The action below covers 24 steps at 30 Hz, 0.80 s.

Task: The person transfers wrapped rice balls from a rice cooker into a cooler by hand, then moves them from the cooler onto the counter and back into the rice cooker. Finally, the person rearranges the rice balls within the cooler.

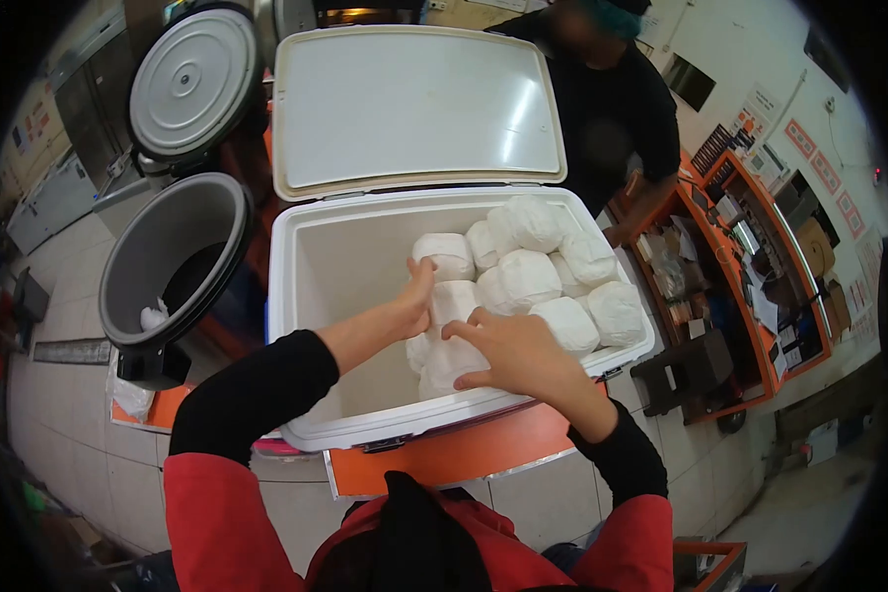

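Note:
A white cooler [291, 296] stands open in front of me, its right half piled with several white paper-wrapped bundles [528, 279]. My left hand [416, 299] reaches in with its fingers apart, against the left side of the pile. It touches a wrapped bundle [454, 296] near the middle. My right hand [519, 357] lies over the front of the pile, thumb and fingers spread around the side of a white bundle [446, 365]. Both hands rest against the wrapping; neither is closed round a bundle.
The cooler's raised lid [419, 113] leans back behind it. A grey round container [118, 266] and its lid [193, 84] stand at the left. A person in black [612, 109] is behind the cooler. An orange shelf [760, 380] stands at the right.

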Each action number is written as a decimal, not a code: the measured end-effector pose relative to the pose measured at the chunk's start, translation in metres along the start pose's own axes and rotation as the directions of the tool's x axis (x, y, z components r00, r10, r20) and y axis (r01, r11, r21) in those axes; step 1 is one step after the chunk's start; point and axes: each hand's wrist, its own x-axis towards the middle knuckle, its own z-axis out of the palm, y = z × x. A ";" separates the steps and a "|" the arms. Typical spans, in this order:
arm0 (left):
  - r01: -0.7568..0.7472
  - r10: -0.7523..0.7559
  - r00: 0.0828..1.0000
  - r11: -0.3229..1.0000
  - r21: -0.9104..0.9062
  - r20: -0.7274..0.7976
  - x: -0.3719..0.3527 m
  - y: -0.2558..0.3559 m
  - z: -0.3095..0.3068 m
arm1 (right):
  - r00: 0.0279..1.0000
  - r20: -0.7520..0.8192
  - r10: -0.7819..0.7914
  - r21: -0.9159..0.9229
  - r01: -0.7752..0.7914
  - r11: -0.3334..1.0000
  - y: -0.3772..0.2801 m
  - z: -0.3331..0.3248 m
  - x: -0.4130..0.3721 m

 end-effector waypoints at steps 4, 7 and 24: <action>-0.013 0.004 0.998 0.989 -0.150 -0.058 0.005 -0.016 -0.004 | 0.762 -0.619 0.190 0.325 0.028 0.945 0.043 -0.050 -0.068; -0.064 0.061 0.997 0.995 -0.079 -0.048 -0.045 -0.008 0.018 | 0.156 -0.894 0.421 0.439 0.112 0.891 0.114 -0.051 -0.138; 0.122 -0.121 0.993 0.983 -0.139 0.011 -0.063 -0.044 0.038 | 0.544 -0.303 0.782 0.416 -0.663 0.623 0.305 0.302 -0.088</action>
